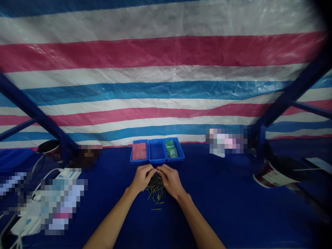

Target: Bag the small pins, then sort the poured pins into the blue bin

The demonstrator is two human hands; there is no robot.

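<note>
My left hand (142, 177) and my right hand (171, 179) meet at the fingertips above the far side of a pile of thin rod-like pieces (155, 190). The pieces are brass-coloured and dark, and lie in all directions on the blue table. Both hands are closed, with thumbs and fingers pinched together. Whatever sits between the fingertips is too small to make out. One loose rod-like piece (156, 209) lies apart, nearer to me.
Beyond my hands stand three joined blue bins: the left bin (131, 159) with a pink packet (139, 151), the middle bin (157, 160), the right bin (181, 150) with a green packet (171, 148). Power strips (28, 221) lie left; a dark-topped tub (272, 174) stands right.
</note>
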